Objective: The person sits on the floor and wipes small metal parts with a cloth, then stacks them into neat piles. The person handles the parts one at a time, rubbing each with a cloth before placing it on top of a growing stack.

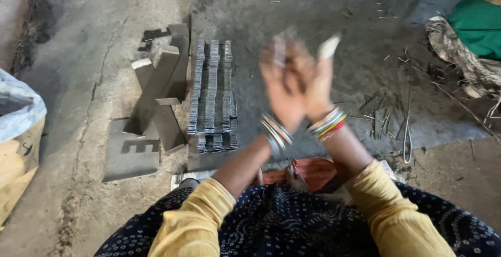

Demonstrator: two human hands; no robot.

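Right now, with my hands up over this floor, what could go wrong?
The stacked thin metal plates likely have sharp edges that could cut bare fingers. Loose metal bits scattered on the floor could prick the right hand. The left hand is blurred; a piece may slip.

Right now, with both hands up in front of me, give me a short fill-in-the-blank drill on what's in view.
1. The left hand and right hand are pressed ____, blurred.
2. The stack of thin metal plates lies to the ____ of the hands.
3. Both wrists wear coloured ____.
4. The sack sits at the ____ edge of the view.

Missing words: together; left; bangles; left
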